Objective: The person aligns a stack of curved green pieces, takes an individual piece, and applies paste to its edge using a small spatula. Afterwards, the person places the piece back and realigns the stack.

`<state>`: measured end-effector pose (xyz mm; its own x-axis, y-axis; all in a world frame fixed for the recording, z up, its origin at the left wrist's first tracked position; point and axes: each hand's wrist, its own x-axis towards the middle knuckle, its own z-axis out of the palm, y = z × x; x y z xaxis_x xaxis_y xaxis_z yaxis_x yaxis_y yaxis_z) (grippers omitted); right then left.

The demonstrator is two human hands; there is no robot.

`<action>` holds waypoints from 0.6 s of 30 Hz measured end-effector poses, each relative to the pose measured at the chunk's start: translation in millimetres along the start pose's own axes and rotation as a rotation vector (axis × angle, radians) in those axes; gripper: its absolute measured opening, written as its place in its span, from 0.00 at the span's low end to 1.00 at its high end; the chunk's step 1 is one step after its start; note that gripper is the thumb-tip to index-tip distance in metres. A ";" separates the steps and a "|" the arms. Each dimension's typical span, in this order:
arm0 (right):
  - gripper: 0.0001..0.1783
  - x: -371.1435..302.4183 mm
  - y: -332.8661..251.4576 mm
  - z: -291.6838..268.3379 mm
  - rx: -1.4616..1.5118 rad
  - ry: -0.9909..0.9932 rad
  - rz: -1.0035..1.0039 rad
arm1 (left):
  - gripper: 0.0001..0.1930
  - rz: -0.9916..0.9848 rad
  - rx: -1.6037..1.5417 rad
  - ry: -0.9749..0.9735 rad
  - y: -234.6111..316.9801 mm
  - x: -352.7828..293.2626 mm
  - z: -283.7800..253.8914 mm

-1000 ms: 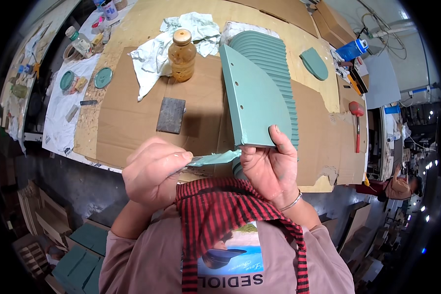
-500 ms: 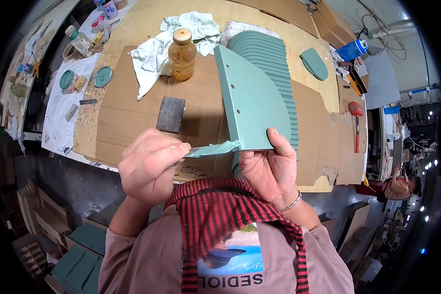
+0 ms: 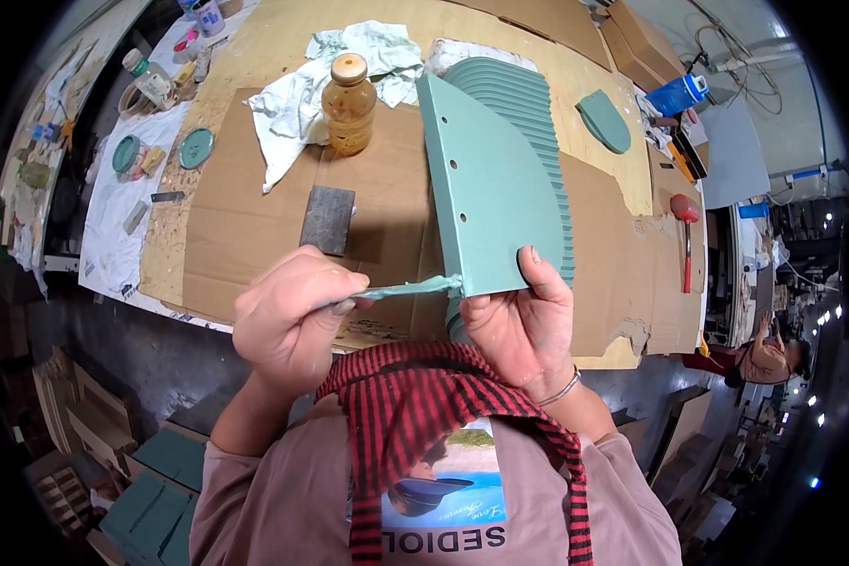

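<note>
My left hand point(image 3: 292, 316) is closed on the end of a thin putty knife point(image 3: 406, 289) smeared with green filler paste. Its tip touches the near lower corner of a green quarter-round panel point(image 3: 495, 198). Several small holes run along the panel's straight left side. My right hand point(image 3: 524, 330) grips the panel from below, thumb on its face and fingers under the bottom edge. Behind it stands a green ribbed curved piece point(image 3: 509, 85), partly hidden by the panel. A dark grey rectangular block point(image 3: 328, 220) lies on the cardboard left of the panel.
A brown-stained bottle point(image 3: 350, 108) stands by a crumpled white cloth point(image 3: 297, 123). A jar of green paste point(image 3: 130, 156) and its lid point(image 3: 196, 148) sit at left. Toward the right are a small green rounded piece point(image 3: 604, 123), a red mallet point(image 3: 686, 212) and a blue bottle point(image 3: 677, 96).
The panel has tilted slightly, its lower corner sinking a little. My left hand has turned the knife, so its blade now shows more edge-on at the corner.
</note>
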<state>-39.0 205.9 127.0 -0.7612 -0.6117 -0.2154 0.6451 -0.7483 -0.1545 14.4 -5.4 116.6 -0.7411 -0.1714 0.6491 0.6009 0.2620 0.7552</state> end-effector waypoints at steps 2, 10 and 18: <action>0.15 1.2 0.5 -1.2 -0.013 -0.003 0.023 | 0.06 -0.038 -0.058 0.000 -1.1 -2.2 3.5; 0.17 0.6 0.9 -0.1 -0.029 -0.010 -0.013 | 0.05 -0.101 -0.250 -0.077 -1.8 -9.0 7.4; 0.20 -6.8 -1.0 9.1 -0.383 0.107 -0.143 | 0.03 -0.269 -0.267 0.079 1.5 -15.0 -3.2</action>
<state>-35.0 208.4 137.4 -0.8464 -0.4637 -0.2619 0.5274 -0.6619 -0.5326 27.4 -5.4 108.3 -0.8637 -0.2754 0.4222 0.4530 -0.0566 0.8897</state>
